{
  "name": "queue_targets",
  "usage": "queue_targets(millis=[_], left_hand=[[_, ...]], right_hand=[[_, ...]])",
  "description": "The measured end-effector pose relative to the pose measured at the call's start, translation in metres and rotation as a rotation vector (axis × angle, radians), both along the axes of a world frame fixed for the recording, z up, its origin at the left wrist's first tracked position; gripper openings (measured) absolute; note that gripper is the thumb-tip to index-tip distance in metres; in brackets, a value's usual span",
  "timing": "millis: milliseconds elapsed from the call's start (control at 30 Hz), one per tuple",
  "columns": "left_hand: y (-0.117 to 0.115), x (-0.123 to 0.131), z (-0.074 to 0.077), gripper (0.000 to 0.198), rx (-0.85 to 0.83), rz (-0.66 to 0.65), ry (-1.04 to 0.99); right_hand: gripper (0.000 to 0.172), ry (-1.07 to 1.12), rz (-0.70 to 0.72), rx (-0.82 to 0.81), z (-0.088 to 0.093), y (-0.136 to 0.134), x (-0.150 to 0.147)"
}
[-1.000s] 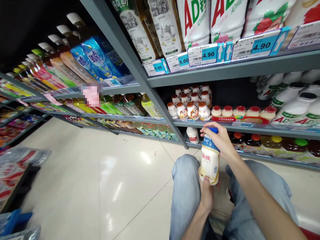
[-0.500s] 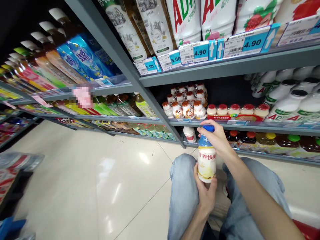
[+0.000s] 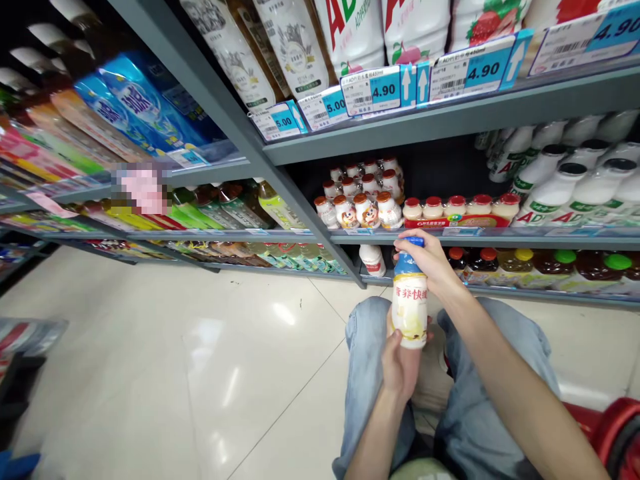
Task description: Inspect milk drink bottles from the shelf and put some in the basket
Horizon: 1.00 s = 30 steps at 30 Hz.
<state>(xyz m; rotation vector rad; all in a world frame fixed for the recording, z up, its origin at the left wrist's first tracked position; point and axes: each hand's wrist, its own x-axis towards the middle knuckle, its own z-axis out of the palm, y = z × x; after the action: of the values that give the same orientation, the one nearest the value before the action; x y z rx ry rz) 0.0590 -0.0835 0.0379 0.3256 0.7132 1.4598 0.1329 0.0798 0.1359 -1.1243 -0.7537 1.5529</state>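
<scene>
Right hand (image 3: 431,265) closing fingers round top of upright blue-capped white plastic drink bottle (image 3: 410,307), red label characters 营养快 showing. Left hand (image 3: 400,365) gripping its base, above blue-jeaned knees (image 3: 367,333). Blue shelf price tags (image 3: 385,89) reading 4.90, 5.00.

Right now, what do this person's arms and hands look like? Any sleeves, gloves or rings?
The left forearm and right forearm are bare as far as the view shows, with no sleeve in sight. The left hand and right hand wear no gloves, and no ring, watch or bracelet shows. The knees below are in light blue jeans.
</scene>
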Motion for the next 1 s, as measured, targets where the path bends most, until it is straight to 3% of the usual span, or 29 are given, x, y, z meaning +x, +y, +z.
queue_targets(millis=[333, 633, 1000], left_hand=[[0.000, 0.001, 0.000, 0.054, 0.017, 0.024, 0.010], [0.001, 0.000, -0.004, 0.062, -0.024, 0.079, 0.100], [0.004, 0.001, -0.005, 0.057, -0.037, 0.077, 0.116]], right_hand=[[0.032, 0.012, -0.002, 0.019, -0.005, 0.001, -0.001], [0.031, -0.043, 0.022, 0.050, 0.001, -0.002, -0.008], [0.026, -0.140, 0.050, 0.144, -0.011, 0.002, -0.006]])
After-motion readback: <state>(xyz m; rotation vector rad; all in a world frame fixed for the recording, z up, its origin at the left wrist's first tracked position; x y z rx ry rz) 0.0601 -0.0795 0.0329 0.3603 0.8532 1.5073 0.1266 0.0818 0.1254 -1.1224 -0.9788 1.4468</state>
